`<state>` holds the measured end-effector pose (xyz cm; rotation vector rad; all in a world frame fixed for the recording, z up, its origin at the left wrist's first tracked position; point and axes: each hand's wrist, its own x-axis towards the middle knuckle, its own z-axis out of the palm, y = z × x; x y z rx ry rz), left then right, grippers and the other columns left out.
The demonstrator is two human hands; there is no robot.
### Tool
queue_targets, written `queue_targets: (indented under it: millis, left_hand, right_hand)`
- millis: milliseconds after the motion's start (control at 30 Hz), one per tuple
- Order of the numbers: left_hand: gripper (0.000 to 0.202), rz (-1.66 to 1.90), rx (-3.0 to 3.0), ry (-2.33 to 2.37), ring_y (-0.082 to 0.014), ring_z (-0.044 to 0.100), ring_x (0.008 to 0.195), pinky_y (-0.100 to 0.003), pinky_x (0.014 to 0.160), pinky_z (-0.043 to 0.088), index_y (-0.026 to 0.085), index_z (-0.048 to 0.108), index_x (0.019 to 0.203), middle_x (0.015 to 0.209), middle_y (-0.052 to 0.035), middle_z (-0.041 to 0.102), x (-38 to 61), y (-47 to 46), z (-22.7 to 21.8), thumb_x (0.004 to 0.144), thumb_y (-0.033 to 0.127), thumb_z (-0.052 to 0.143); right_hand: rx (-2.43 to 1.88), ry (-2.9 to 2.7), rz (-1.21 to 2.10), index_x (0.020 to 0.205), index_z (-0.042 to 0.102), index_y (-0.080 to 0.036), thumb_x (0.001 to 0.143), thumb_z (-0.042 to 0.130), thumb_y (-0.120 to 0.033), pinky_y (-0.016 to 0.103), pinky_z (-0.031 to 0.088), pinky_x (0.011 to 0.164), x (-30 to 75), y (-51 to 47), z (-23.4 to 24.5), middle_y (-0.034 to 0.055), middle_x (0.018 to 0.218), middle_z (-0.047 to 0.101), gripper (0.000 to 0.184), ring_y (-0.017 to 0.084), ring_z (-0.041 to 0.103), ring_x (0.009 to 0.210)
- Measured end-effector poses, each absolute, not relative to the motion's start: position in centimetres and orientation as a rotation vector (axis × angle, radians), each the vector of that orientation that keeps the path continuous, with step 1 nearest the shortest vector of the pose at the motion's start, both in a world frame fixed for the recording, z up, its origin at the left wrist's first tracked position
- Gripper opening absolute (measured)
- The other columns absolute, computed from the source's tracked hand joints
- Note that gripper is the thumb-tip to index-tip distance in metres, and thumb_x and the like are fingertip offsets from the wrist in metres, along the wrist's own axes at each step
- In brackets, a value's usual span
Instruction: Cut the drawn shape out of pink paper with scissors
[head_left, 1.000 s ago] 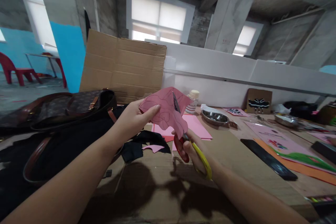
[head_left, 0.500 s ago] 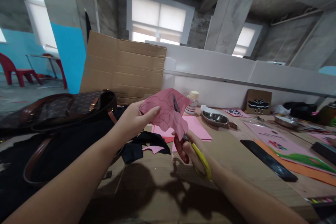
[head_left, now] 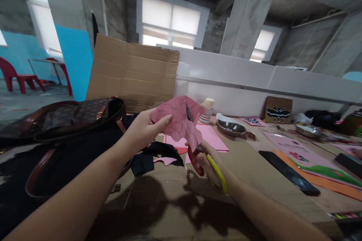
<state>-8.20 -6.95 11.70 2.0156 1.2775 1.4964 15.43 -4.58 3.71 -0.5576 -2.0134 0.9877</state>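
Pinching pink paper (head_left: 182, 126) in my left grip (head_left: 147, 123), maybe to steady it; right grip (head_left: 209, 158) holds scissors (head_left: 218, 171) partly over paper.

At the centre, the pink sheet (head_left: 177, 116) looks like thin, smooth, matt paper, while the scissors (head_left: 210, 160) pair shiny metal blades (head_left: 189, 113) with glossy plastic handles (head_left: 221, 177) toward 5 o'clock, and the surface (head_left: 169, 188) at 6 o'clock looks like dull brown cardboard. At 4 o'clock, polished metal forms the bowl (head_left: 232, 134), and a smooth, glassy shine covers the black slab (head_left: 287, 171). Creased matt cardboard makes the panel (head_left: 132, 69) at 10 o'clock, the black cloth (head_left: 85, 150) at 8 o'clock looks soft and lustreless, and the pillar (head_left: 251, 11) at 1 o'clock is rough bare concrete.
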Motion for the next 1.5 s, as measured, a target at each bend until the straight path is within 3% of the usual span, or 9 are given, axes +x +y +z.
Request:
queue_targets:
  millis: [267, 500, 767, 1033, 1300, 1500]
  left_hand:
    - [0.035, 1.547, 1.97, 1.232, -0.0242, 0.067, 0.091, -0.03, 0.081, 0.052, 0.016, 0.071, 0.098, 0.097, -0.0049, 0.075, -8.4, -6.9, 11.8, 0.088, 0.048, 0.062]
    - [0.041, 1.771, 1.794, 1.161, -0.0189, 0.064, 0.084, -0.026, 0.073, 0.05, 0.019, 0.067, 0.105, 0.093, -0.0047, 0.071, -8.8, -6.6, 12.0, 0.086, 0.055, 0.066]
    - [0.04, 1.788, 1.836, 1.085, -0.0151, 0.062, 0.08, -0.022, 0.068, 0.05, 0.019, 0.065, 0.112, 0.091, -0.0023, 0.068, -9.0, -6.6, 11.8, 0.082, 0.044, 0.075]
    - [0.035, 1.502, 1.793, 1.113, -0.0112, 0.054, 0.062, -0.019, 0.054, 0.042, 0.016, 0.069, 0.084, 0.073, 0.0011, 0.063, -8.8, -6.4, 11.7, 0.076, 0.049, 0.079]
    - [0.046, 1.426, 1.787, 1.172, -0.0178, 0.063, 0.07, -0.025, 0.06, 0.05, 0.016, 0.07, 0.09, 0.084, -0.0045, 0.07, -8.4, -6.3, 11.0, 0.08, 0.061, 0.069]
    - [0.043, 1.395, 1.76, 1.106, -0.0181, 0.065, 0.074, -0.027, 0.064, 0.052, 0.017, 0.073, 0.097, 0.092, -0.0062, 0.073, -8.1, -6.5, 11.0, 0.081, 0.057, 0.07]
  right_hand:
    - [-0.55, -2.011, 1.04, 0.095, 0.047, -0.02, 0.091, 0.047, -0.072, 0.022, 0.028, 0.045, 15.3, -4.5, 3.6, -0.0052, 0.066, 0.041, 0.052, 0.009, 0.034, 0.051]
    - [-0.556, -2.017, 1.033, 0.097, 0.048, -0.02, 0.09, 0.048, -0.073, 0.022, 0.028, 0.045, 15.2, -4.6, 3.8, -0.0049, 0.067, 0.041, 0.054, 0.009, 0.034, 0.052]
    - [-0.607, -2.056, 1.079, 0.096, 0.048, -0.02, 0.09, 0.05, -0.072, 0.022, 0.028, 0.049, 14.9, -5.3, 4.4, -0.0033, 0.075, 0.041, 0.053, 0.009, 0.032, 0.058]
    - [-0.57, -2.048, 1.021, 0.094, 0.048, -0.02, 0.089, 0.046, -0.076, 0.024, 0.03, 0.048, 15.0, -5.1, 4.4, -0.003, 0.07, 0.044, 0.056, 0.011, 0.036, 0.056]
    - [-0.507, -2.056, 1.008, 0.102, 0.052, -0.021, 0.094, 0.047, -0.068, 0.024, 0.028, 0.046, 15.1, -5.1, 4.5, -0.0042, 0.066, 0.045, 0.048, 0.01, 0.036, 0.053]
    - [-0.423, -2.035, 1.053, 0.103, 0.05, -0.02, 0.096, 0.047, -0.066, 0.024, 0.031, 0.049, 15.1, -4.9, 4.1, -0.0038, 0.069, 0.045, 0.046, 0.01, 0.036, 0.054]
